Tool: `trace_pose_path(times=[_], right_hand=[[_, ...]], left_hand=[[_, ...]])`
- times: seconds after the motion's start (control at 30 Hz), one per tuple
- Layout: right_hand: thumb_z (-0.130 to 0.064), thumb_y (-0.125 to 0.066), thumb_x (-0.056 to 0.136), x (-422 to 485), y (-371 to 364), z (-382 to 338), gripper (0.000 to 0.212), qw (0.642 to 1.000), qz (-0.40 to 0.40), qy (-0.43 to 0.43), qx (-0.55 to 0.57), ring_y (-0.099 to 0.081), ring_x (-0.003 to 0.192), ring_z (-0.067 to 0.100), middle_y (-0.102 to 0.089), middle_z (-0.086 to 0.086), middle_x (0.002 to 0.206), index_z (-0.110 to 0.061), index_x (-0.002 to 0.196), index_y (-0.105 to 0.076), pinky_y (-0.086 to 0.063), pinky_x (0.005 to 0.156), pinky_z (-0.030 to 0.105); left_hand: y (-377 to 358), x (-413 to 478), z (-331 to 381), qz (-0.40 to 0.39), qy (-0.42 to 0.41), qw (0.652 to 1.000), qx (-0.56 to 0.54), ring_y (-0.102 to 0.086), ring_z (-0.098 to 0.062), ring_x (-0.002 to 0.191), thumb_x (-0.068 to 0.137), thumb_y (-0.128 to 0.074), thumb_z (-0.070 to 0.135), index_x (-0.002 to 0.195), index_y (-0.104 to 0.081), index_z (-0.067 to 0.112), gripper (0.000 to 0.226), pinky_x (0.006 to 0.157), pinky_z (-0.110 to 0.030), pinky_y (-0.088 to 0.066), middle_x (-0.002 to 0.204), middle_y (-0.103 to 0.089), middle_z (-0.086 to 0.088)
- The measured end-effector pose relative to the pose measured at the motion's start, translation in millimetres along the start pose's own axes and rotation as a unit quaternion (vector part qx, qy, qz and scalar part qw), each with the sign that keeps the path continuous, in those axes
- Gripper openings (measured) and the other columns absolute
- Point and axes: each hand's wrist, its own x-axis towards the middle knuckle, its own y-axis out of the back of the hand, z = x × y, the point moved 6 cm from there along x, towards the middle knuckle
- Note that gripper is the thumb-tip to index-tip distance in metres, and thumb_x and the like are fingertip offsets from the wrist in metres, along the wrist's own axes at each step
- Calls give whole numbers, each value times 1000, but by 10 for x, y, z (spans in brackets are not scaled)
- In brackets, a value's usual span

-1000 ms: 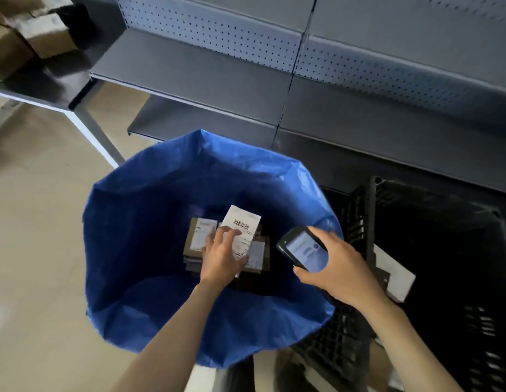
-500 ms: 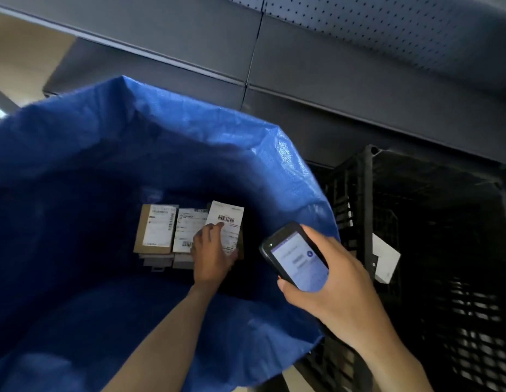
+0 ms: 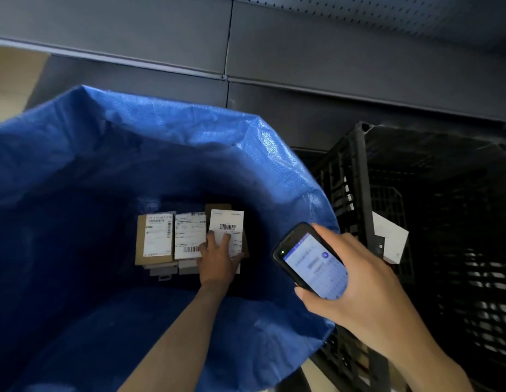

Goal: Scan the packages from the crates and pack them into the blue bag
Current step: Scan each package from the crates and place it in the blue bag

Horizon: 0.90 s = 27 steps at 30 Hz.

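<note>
The left hand point(image 3: 220, 260) pinched the labelled package point(image 3: 226, 219) at the bottom of the blue bag point(image 3: 76, 165), long axis pointing away, rightmost of three; the right hand point(image 3: 356, 281), gripping a handheld scanner point(image 3: 311, 261), hung nearer the crate point(image 3: 359, 179).

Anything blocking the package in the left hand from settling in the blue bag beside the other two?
Nothing visible does. The package, held by the left hand, is already down at the bottom of the blue bag, right beside the other two packages.
</note>
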Motion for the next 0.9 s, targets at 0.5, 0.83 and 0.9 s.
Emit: trace_pose_path(times=[0.5,0.83,0.9], right_hand=[[-65,-79,65,-436,414,125,94,999,24,-9,41,-59,111,0,-55,-27,119,-53,147,-35,-53,94,33],[-70,-79,63,-961,971,787,94,993,76,-59,73,-58,119,6,-56,-26,126,-46,147,-44,-54,98,40],[-64,-83,66,-1099,1106,955,92,991,84,-76,74,-58,118,7,-56,-25,126,-44,147,-45,-54,98,39]], left_hand=[[1227,-894,374,17,-139,986,89,-44,-26,131,103,-49,43,146,-42,22,48,101,-47,-48,147,-42,-2],[1866,-1616,1455,145,-359,922,21,-56,-17,106,102,-48,35,119,-60,23,23,89,-43,-52,119,-57,5],[1907,-1777,1696,156,-398,904,10,-58,-18,103,101,-50,33,118,-60,22,23,86,-44,-53,118,-58,4]])
